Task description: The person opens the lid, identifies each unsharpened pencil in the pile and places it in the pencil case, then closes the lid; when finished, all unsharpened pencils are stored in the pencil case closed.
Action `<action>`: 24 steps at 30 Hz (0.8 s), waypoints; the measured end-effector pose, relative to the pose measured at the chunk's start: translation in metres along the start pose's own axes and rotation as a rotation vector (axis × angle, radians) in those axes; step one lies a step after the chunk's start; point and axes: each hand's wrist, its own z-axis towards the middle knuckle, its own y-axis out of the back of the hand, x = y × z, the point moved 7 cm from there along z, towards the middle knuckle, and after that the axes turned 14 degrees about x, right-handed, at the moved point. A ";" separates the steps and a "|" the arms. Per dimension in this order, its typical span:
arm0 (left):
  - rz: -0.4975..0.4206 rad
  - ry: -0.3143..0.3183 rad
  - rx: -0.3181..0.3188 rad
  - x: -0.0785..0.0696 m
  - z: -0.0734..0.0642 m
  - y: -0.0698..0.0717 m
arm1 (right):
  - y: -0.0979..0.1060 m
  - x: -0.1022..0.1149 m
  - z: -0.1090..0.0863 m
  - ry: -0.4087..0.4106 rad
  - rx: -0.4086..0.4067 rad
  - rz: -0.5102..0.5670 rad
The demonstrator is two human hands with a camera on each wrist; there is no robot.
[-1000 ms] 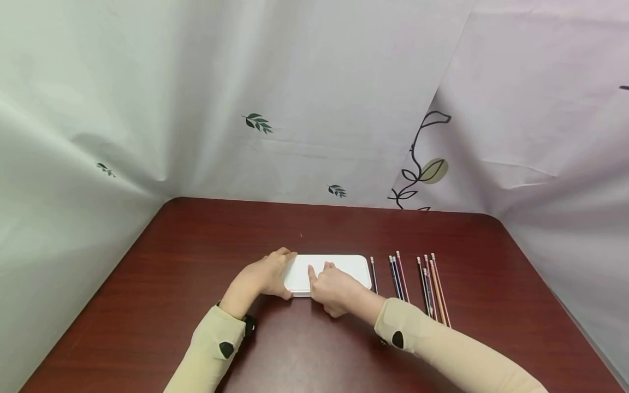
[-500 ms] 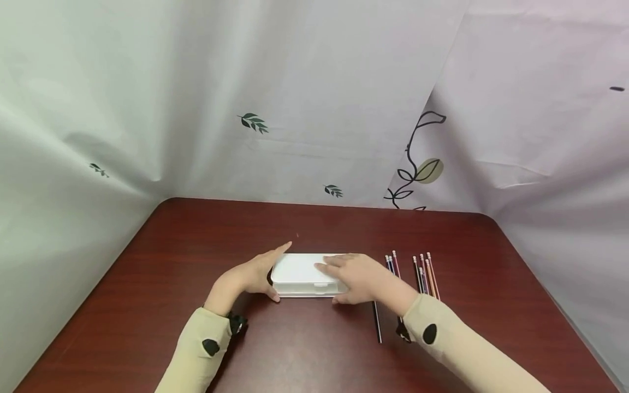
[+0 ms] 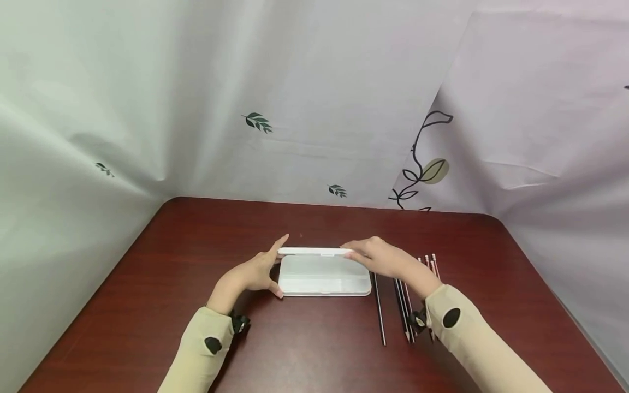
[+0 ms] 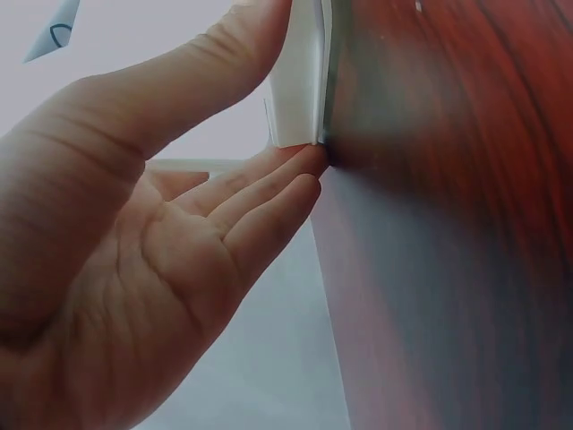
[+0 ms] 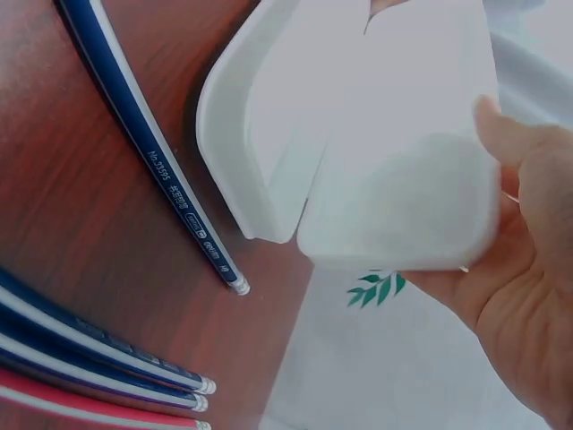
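Note:
A white pencil case (image 3: 324, 281) lies on the dark red table with its hinged lid raised, so its pale interior shows. My left hand (image 3: 250, 271) grips the case's left end, thumb at the front corner and the other fingers toward the back. In the left wrist view the thumb and fingertips meet the end of the case (image 4: 297, 90). My right hand (image 3: 385, 259) pinches the right end of the upright lid (image 3: 312, 251), which the right wrist view shows from its inner side, thumb on the inner face.
A dark blue pencil (image 5: 152, 152) lies just right of the case. Beyond it are several dark and red pencils (image 3: 405, 314), then another group (image 3: 432, 263) partly under the right forearm. A patterned white curtain (image 3: 295, 98) hangs behind the table.
The right hand moved from the case's front onto the lid, then up and back with it. The lid has swung from closed to upright. The left hand shifted slightly left, staying on the case's left end.

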 end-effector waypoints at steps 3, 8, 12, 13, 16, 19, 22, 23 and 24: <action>-0.008 -0.011 -0.003 -0.001 0.001 0.001 | 0.004 -0.007 0.006 -0.054 -0.055 -0.007; 0.000 0.017 -0.012 0.000 0.002 0.000 | 0.009 -0.023 0.017 -0.111 -0.164 -0.008; -0.023 0.016 -0.036 0.000 0.002 0.001 | 0.010 -0.035 0.027 -0.109 -0.183 -0.042; -0.041 0.008 -0.044 0.000 0.002 0.001 | 0.010 -0.039 0.030 -0.115 -0.178 -0.049; -0.104 -0.013 -0.071 -0.002 0.003 0.001 | 0.008 -0.050 0.037 -0.160 -0.153 -0.041; -0.100 -0.034 -0.087 -0.003 0.002 0.002 | 0.005 -0.061 0.042 -0.208 -0.146 0.013; -0.038 -0.049 -0.077 -0.005 0.001 0.002 | 0.003 -0.064 0.044 -0.210 -0.160 0.043; -0.012 -0.062 -0.071 -0.005 0.000 0.003 | 0.002 -0.064 0.045 -0.201 -0.167 0.051; 0.004 -0.070 -0.064 -0.004 0.000 0.003 | 0.003 -0.064 0.045 -0.193 -0.174 0.057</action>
